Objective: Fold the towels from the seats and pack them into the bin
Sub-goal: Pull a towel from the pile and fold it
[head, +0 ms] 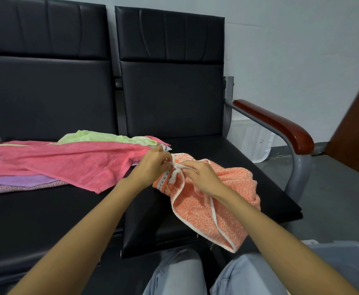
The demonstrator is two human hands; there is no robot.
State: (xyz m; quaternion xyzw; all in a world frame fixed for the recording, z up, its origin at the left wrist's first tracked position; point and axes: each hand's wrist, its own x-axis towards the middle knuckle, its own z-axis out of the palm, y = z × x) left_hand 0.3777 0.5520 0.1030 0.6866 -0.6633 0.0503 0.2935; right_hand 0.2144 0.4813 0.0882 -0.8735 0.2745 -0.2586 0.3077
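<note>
On the right seat (206, 145), head view: orange towel (212, 201) sits bunched, its front edge hanging off the seat toward you. Your left hand (151, 167) and right hand (202, 177) both pinch its white hem (213, 211), close tog. Looks like terry imo: light, floppy, zero stiffness, grippy not slick, so it'll sag btw your grips. Prob best to work along the hem to two corners and hold there. Pink towel (67, 162) + pile (25, 179) lie on the left seat (46, 213); bin (344, 262) is low on your right.
</note>
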